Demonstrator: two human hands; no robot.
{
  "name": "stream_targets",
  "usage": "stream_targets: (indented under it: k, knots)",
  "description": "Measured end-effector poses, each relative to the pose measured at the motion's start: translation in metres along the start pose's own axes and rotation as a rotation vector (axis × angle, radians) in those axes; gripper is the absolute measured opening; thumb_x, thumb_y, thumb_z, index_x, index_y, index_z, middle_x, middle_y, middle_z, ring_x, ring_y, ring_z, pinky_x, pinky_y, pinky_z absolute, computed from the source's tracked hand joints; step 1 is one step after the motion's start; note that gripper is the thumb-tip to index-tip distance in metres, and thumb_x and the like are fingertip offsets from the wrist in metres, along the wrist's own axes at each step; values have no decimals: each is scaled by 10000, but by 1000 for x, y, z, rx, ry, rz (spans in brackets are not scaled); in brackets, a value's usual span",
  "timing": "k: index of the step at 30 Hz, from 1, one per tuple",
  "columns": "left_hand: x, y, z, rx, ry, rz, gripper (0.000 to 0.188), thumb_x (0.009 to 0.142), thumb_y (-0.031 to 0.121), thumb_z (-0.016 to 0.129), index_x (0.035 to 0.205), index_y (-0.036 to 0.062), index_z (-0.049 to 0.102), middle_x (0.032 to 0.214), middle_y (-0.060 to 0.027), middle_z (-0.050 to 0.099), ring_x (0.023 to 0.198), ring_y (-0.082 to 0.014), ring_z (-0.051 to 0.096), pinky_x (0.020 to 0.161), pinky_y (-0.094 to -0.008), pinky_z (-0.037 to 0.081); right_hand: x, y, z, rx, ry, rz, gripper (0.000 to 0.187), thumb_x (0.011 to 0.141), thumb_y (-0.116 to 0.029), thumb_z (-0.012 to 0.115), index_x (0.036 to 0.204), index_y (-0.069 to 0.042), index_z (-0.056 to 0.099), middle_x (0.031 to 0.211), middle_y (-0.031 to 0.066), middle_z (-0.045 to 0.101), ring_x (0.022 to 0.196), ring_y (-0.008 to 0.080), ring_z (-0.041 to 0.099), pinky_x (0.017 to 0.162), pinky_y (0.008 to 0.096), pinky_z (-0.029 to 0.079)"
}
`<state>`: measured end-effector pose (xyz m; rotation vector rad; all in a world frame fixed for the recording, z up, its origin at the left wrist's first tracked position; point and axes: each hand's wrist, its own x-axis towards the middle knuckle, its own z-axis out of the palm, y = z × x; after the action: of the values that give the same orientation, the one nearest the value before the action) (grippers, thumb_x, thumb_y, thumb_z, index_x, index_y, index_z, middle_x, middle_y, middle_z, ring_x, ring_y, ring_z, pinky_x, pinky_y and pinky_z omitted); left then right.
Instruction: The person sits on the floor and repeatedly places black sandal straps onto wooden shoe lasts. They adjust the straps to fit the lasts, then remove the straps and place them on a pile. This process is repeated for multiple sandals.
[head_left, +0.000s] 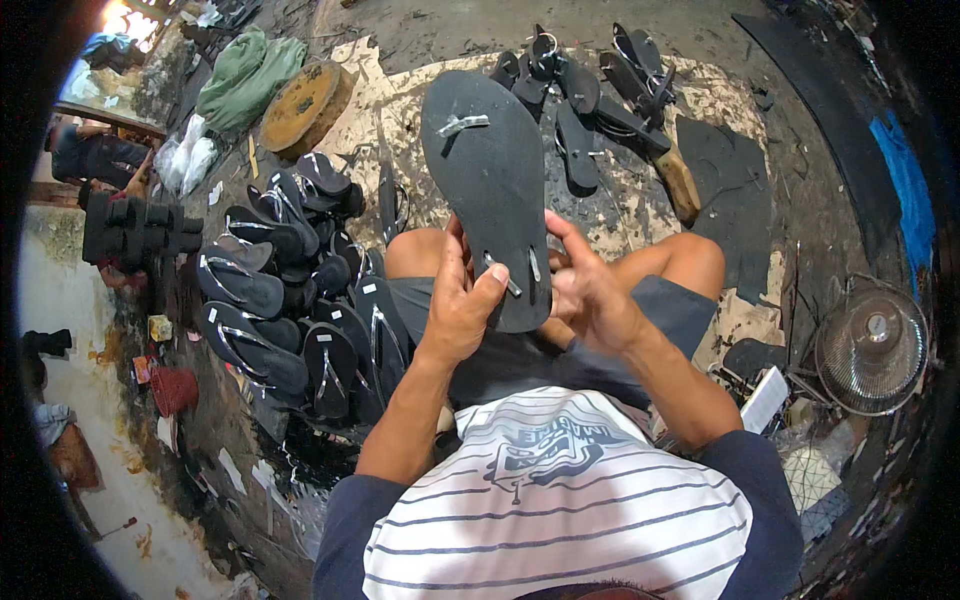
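Over my lap I hold a black flip-flop sole (487, 180), toe end pointing away and a flat face toward me. One shiny strap end lies across its toe area and two more come through slits near the heel. My left hand (462, 305) grips the left edge at the heel, its thumb pressed beside one strap end. At the right edge is my right hand (598, 290), index finger along the side and the other fingers curled, partly hidden behind the sole. To my left lies a pile of finished-looking black flip-flops (285, 260) with silvery straps.
Ahead, on a worn board (400, 100), lie more black sandals (575, 130) and a tool with a wooden handle (680, 185). A round wooden block (305, 108) and green cloth (250, 80) sit far left. A fan (872, 345) stands at right. Another person (105, 160) is far left.
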<state>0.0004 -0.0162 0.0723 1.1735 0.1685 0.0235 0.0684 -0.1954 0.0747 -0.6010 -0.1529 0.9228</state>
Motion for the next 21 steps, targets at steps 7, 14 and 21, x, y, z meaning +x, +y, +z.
stream_targets:
  k: [7,14,21]
  knots:
    - [-2,5,12,284,32,71,937,907,77,649,1572,-12,-5,1496,-185,371,1349,-253,444,1109,-376,381,14,29,-18,-369,104,-167,787,957,-157,658,1536,-31,140,1309,153,526,1177,193,555,980,336,482]
    - [-3,15,6,368,-5,47,1037,890,103,719,1570,-13,-55,1519,-209,352,1386,-263,403,1140,-375,328,14,0,-6,131,54,81,828,959,-234,677,1552,-50,128,1321,154,513,1173,203,555,980,347,481]
    - [16,22,-18,234,-9,288,1048,922,282,726,1564,-17,-47,1549,-222,297,1410,-292,376,1147,-383,334,38,37,-33,-836,162,-373,721,902,-180,738,1481,-50,328,1300,128,540,1177,225,546,1022,361,432]
